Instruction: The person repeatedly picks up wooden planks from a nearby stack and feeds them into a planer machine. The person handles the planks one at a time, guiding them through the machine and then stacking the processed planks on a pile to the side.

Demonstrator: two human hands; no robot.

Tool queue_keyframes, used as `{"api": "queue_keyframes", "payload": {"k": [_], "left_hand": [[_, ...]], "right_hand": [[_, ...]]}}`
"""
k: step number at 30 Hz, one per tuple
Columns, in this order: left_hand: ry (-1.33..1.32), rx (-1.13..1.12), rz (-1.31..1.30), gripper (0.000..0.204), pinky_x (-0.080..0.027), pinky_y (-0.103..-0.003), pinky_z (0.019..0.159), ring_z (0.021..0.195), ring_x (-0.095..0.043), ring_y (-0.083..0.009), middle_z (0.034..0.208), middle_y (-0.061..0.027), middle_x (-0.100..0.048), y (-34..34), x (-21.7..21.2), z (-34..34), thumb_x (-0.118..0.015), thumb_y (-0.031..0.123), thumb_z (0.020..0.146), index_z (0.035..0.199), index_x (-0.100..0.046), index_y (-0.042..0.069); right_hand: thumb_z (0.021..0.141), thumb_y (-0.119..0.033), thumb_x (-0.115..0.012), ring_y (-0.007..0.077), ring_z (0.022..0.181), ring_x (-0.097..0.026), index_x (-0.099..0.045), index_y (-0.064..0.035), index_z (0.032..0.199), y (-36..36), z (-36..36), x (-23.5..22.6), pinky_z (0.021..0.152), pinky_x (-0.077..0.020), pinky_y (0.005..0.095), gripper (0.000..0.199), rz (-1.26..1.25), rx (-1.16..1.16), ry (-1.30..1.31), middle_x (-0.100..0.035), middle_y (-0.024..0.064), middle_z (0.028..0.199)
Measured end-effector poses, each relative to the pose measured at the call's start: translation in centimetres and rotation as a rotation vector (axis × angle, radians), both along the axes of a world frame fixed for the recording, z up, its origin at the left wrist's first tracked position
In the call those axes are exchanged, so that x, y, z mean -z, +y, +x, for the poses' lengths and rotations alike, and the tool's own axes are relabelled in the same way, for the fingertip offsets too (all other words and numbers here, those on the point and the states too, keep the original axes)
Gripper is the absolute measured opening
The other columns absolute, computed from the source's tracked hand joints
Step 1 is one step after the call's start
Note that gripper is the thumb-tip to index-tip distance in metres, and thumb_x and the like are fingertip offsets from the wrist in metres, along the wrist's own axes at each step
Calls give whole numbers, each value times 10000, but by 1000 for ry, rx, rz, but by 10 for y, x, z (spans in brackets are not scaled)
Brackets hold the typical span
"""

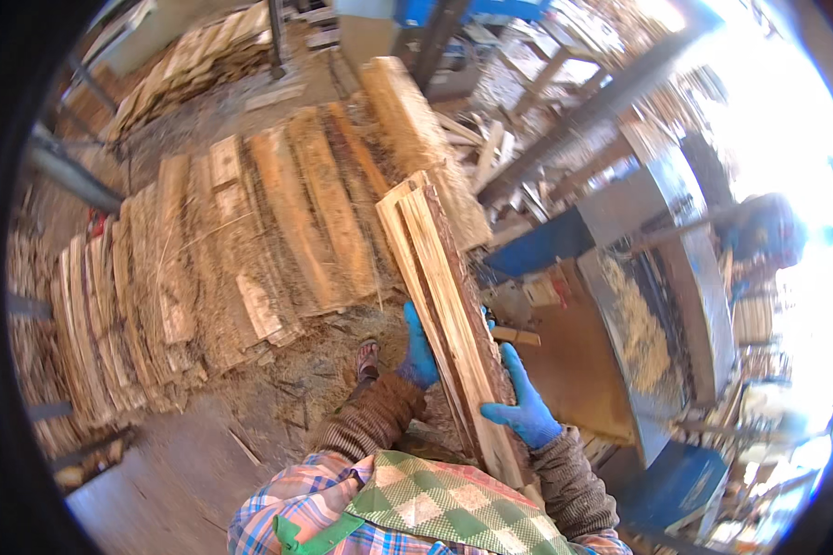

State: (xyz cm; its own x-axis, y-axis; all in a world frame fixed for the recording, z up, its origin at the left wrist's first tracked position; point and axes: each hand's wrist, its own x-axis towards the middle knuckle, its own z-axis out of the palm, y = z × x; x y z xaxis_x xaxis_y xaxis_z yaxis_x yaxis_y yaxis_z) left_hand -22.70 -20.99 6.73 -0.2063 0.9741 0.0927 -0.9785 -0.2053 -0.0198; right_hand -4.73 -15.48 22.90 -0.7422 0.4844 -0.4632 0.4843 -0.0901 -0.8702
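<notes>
Between my gloved hands I carry a narrow bundle of rough wooden boards (449, 314), with bark along its right side. It slants from my body up toward the far middle. My left hand (420, 351), in a blue glove, grips its left side; the fingers partly go out of sight behind the wood. On the right side, nearer my body, my right hand (528, 403) clasps it, blue thumb lying against the top board and fingers stretched along the edge. The bundle's far end hangs over a large squared timber (421, 129) covered in sawdust.
A wide stack of planks (278, 213) lies to the left, and another pile (190, 65) stands farther back. To my right is a metal machine table (629, 324) with sawdust on it. A slanting metal post (574, 120) rises beyond. My foot (367, 356) stands on debris-strewn ground.
</notes>
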Motion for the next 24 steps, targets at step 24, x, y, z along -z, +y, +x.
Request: {"api": "queue_keyframes", "payload": {"k": [24], "left_hand": [[137, 1093, -20, 806, -544, -561, 1062, 1318, -563, -394, 1521, -259, -464, 98, -58, 195, -470, 621, 1025, 1603, -308, 84]], "right_hand": [[983, -224, -726, 245, 1433, -444, -248, -7, 1628, -127, 220, 80, 1166, -380, 359, 832, -195, 1321, 448, -357, 160, 1641]]}}
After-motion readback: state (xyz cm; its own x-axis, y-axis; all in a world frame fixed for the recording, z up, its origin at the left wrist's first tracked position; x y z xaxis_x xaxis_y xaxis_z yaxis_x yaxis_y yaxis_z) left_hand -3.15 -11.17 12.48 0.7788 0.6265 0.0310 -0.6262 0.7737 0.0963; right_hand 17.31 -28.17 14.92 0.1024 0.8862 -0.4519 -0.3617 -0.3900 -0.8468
